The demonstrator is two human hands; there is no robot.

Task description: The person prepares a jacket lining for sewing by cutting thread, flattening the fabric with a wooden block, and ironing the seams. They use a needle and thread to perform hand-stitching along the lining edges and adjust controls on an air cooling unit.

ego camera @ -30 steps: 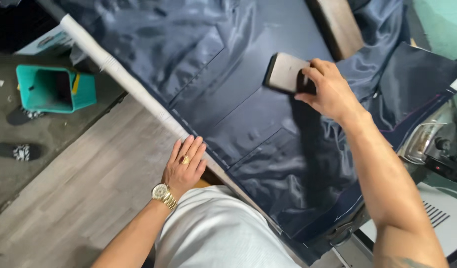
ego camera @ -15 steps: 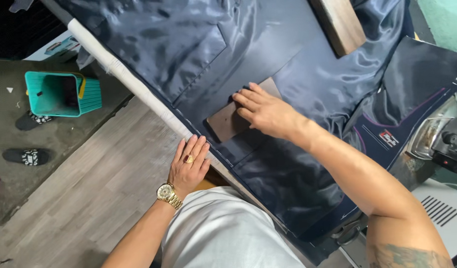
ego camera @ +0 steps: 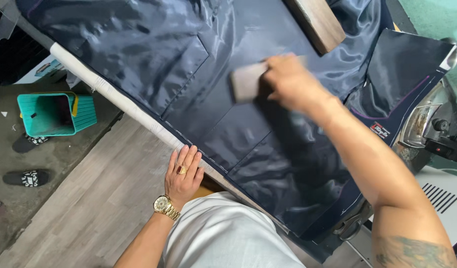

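Flat tan block point(ego camera: 248, 82) at upper center, lying on the dark navy lining fabric point(ego camera: 189, 74), gripped by the blurred right hand point(ego camera: 293, 82). Left hand point(ego camera: 185, 171) at lower center, open, flat on the table edge point(ego camera: 124, 106). Teal bin point(ego camera: 55, 115) at left.

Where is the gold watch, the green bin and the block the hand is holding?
gold watch point(ego camera: 162, 204), head view, on its dial at the left wrist.
green bin point(ego camera: 84, 113), head view, on its ribbed side wall.
block point(ego camera: 247, 84), head view, on its flat top.
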